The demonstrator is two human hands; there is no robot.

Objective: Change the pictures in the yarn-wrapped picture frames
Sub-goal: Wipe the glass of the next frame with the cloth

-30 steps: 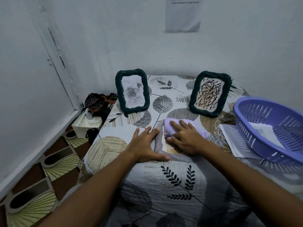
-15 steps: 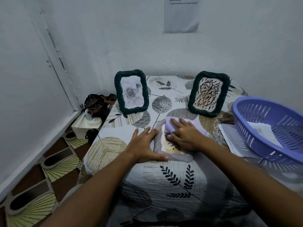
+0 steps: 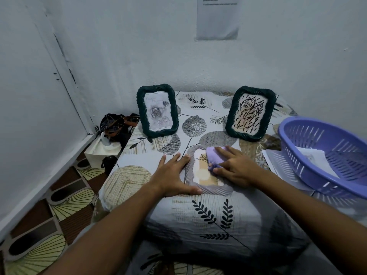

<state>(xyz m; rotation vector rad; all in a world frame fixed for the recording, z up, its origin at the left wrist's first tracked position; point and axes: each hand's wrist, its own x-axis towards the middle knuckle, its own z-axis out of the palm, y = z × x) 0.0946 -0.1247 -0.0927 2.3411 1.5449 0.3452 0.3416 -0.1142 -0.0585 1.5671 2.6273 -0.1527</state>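
Meanwhile purple cloth (image 3: 215,157) slid further up grey frame (image 3: 189,176)

A low surface covered with a leaf-patterned cloth (image 3: 214,215) carries everything. At its far side stand two dark green yarn-wrapped frames — the left frame (image 3: 156,111) with a grey rose picture, the right frame (image 3: 250,113) with a black scribble drawing. Nearer, in the middle, a grey frame (image 3: 190,179) lies flat. On the right lie white papers (image 3: 275,161), and a purple slotted basket (image 3: 325,153) sits partly over them.
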